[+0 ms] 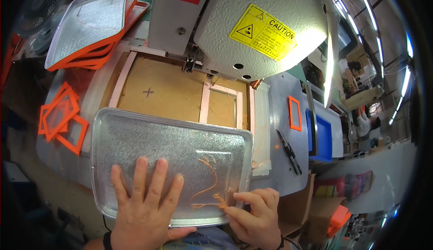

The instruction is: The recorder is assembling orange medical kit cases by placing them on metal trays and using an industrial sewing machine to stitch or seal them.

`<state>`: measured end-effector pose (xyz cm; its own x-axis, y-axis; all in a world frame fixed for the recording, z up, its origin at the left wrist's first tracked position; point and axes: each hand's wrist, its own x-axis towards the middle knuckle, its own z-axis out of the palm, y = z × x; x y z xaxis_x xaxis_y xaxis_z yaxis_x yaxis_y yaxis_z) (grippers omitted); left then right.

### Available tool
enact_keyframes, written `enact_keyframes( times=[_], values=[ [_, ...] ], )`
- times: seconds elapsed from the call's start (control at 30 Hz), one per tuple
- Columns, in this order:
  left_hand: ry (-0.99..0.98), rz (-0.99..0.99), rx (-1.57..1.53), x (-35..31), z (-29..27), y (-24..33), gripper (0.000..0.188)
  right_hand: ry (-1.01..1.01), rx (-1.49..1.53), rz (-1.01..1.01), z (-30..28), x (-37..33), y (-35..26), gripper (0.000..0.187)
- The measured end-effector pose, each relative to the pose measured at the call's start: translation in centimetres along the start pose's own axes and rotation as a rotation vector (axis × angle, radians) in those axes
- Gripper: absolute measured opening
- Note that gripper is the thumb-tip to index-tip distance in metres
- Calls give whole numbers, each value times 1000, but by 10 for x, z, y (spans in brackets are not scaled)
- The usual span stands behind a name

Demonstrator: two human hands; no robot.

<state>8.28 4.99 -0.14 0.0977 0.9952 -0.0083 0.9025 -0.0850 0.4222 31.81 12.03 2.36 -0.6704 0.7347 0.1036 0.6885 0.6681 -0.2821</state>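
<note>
To the left of your hands, loose orange frames (82, 138) overlap on the grey desk (283, 101); farther beyond them, silver panels with orange undersides (94, 17) form a stack. Your left hand (146, 209) lies flat, fingers spread, on a silver tray-like panel (173, 144) right under both hands. Orange thread (215, 178) curls over it between them. At its near right corner, your right hand (259, 220) brings thumb and forefinger to a thread tuft (219, 200); you cannot tell whether they grip it. Right of that hand lie a black cutter (289, 150), another orange frame (290, 114), a blue tray (324, 137), and a cardboard box (325, 207) with orange pieces (338, 218) at its mouth.
</note>
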Motion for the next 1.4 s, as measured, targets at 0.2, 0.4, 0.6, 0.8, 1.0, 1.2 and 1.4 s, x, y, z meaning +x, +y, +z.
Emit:
enact_keyframes(
  times=[0.2, 0.4, 0.6, 0.8, 1.0, 1.2, 1.4],
  values=[
    [-32, 34, 31, 2, 1, -5, 98, 19, -138, -56, 3, 3, 2, 42],
    [11, 11, 10, 0, 0, 0, 109, 12, -119, -28, -5, -4, -2, 38],
    [8, 3, 26, -1, 2, -1, 108, -35, -98, -51, -1, -7, 2, 34],
    [7, 5, 35, -1, 2, -1, 108, 1, -119, -49, 4, -9, 3, 30],
    [2, 11, 33, 0, 3, -1, 107, 16, -116, -32, 3, -8, 0, 24],
    [15, 16, 25, -1, 3, -3, 106, 45, -142, -44, 3, -8, 0, 26],
    [16, -1, 19, -2, 3, -2, 107, 33, -193, -121, 1, -8, 6, 32]
  ],
)
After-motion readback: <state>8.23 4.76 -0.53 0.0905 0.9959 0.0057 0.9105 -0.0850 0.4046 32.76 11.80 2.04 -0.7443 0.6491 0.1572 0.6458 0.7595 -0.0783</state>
